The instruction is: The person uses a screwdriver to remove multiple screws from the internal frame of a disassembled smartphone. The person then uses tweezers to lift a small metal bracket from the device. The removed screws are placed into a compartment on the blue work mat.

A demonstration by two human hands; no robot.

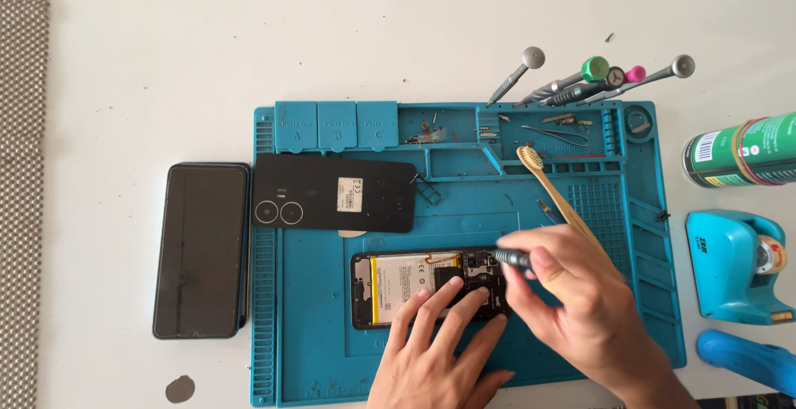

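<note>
On the white worktop (149, 60), a dark phone (201, 250) lies far left beside the blue mat (315, 351). A black back cover (333, 194) rests on the mat. Nearer, the left hand (435, 351) presses spread fingers on the opened phone (414, 286). The right hand (580, 293) has its grip closed around a screwdriver (514, 258) touching that phone's right end, under a bamboo toothbrush (551, 193).

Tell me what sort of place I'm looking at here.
Most likely a phone-repair bench. A blue work mat with parts compartments lies on a white table, an opened phone with its battery showing sits on it, and several precision screwdrivers lie at the mat's top edge.
</note>
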